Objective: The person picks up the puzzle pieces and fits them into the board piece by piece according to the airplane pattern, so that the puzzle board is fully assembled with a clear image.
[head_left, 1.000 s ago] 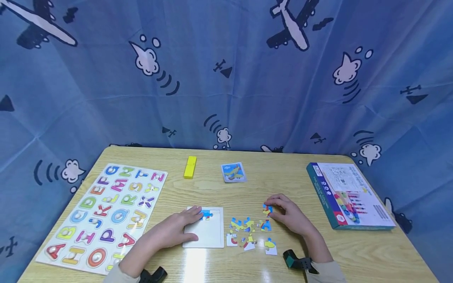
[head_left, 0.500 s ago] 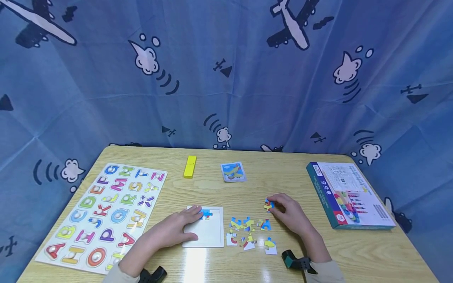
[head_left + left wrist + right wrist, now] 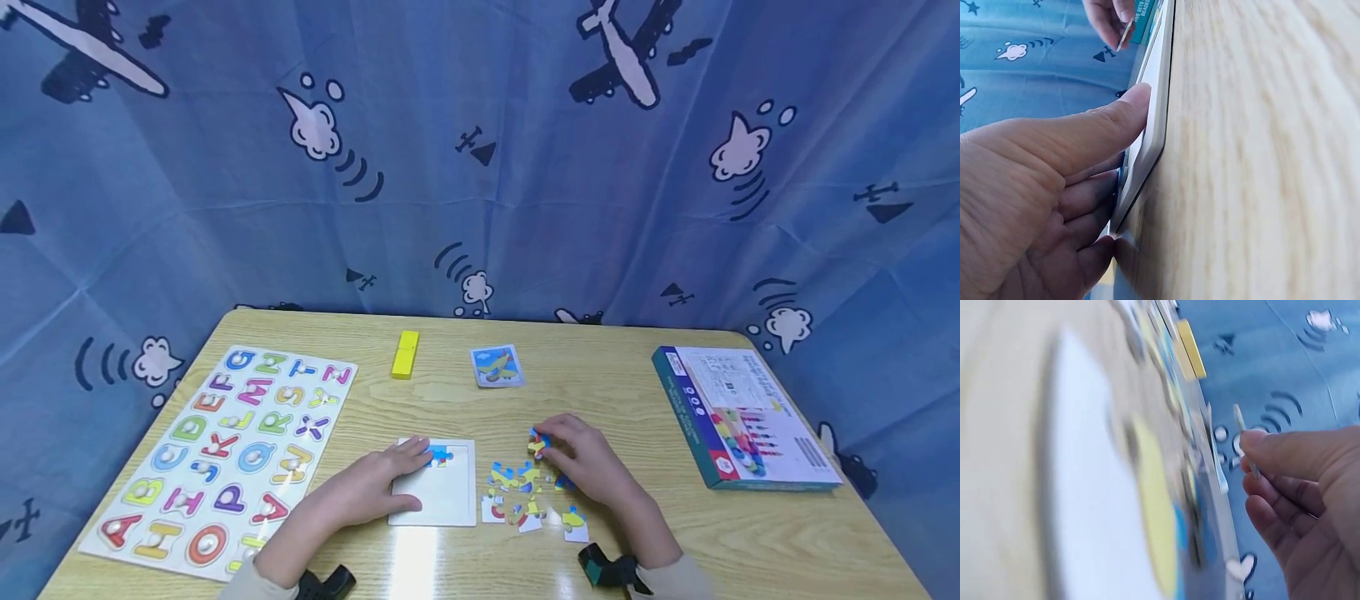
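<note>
My left hand (image 3: 371,485) rests spread on a white square puzzle tray (image 3: 452,504), thumb on its surface and fingertips over its upper left corner. Assembled blue jigsaw pieces (image 3: 442,455) lie at the tray's top, partly covered by those fingers. My right hand (image 3: 588,462) pinches a blue, red and yellow jigsaw piece (image 3: 537,443) between thumb and fingers, to the right of the tray. In the right wrist view the held piece (image 3: 1239,417) appears edge-on, raised off the table. Several loose jigsaw pieces (image 3: 528,475) lie below this hand, one partly hidden by it.
An alphabet board (image 3: 243,446) lies at the left. Toward the back are a yellow block (image 3: 405,354) and a picture card of an airplane (image 3: 497,367). A boxed set (image 3: 742,417) lies at the right, with a blue curtain (image 3: 480,167) behind the table.
My right hand first drew the pinched piece slightly back and right, then carried it left toward the tray. The left hand has stayed in place on the tray.
</note>
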The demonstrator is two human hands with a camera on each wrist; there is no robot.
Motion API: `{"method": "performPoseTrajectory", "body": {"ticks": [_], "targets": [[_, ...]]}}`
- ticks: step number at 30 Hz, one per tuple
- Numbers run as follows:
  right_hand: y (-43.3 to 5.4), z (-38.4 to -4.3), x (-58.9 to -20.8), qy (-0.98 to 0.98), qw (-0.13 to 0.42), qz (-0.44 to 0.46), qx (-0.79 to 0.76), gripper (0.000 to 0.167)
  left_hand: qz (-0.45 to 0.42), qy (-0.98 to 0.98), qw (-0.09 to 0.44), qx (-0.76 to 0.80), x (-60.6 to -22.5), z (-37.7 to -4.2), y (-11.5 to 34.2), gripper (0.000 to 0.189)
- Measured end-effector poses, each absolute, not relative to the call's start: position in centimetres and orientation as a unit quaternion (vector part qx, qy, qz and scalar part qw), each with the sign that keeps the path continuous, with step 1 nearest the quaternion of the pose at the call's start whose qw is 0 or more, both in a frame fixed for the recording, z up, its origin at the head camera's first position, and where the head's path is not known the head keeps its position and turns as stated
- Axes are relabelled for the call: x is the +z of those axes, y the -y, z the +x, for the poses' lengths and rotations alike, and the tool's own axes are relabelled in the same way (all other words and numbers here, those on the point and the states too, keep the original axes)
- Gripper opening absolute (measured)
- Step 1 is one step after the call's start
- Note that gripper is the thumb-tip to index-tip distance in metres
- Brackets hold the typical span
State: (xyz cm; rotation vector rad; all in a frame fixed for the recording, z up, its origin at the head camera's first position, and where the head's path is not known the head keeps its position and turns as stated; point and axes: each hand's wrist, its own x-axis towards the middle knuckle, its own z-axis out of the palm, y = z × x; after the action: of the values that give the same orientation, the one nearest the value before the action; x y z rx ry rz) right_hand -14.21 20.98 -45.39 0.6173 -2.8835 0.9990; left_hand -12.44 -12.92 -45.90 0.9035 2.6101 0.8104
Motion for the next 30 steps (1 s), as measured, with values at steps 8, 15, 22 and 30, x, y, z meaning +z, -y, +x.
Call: {"method": "performPoseTrajectory", "body": {"ticks": [8, 15, 22, 30], "targets": [[-17.8, -13.7, -44.7, 0.919, 0.001, 0.240, 0.312, 0.030, 0.315, -0.898, 0.128, 0.281, -45.9, -12.5, 12.9, 0.065], [-15.1, -13.7, -44.3, 0.915, -0.025, 0.256, 0.310, 0.028, 0.310, -0.900, 0.131, 0.278, -46.0, -12.5, 13.0, 0.066], [-12.9, -14.0, -44.2, 0.917, -0.048, 0.273, 0.286, 0.027, 0.310, -0.898, 0.136, 0.280, -46.0, -12.6, 13.0, 0.066], [-11.1, -14.2, -44.7, 0.923, -0.053, 0.287, 0.250, 0.027, 0.307, -0.898, 0.141, 0.283, -46.0, -12.6, 13.0, 0.066]]}}
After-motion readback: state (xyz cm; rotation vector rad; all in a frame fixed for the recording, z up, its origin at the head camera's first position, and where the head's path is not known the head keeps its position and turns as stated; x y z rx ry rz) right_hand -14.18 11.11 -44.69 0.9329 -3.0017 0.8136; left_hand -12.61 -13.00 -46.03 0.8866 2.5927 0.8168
